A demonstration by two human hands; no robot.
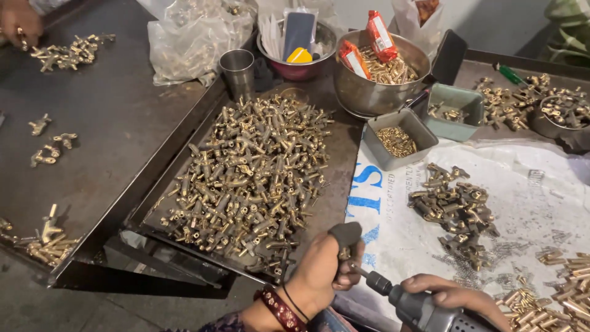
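**Small fitting held against a power driver at the near edge**

A brass fitting (344,252) is pinched in the left hand (322,270), its thumb capped in rubber, at the tabletop's near edge. A grey driver (424,310) is gripped by the right hand (455,296), its tip set against the fitting. A slipped bit could likely strike the fingers; a spun fitting could be flung into the heap of brass parts (246,175).

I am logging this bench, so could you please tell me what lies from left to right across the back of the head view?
Steel cup → red bowl → large steel bowl → green tray → small round dish of brass parts.
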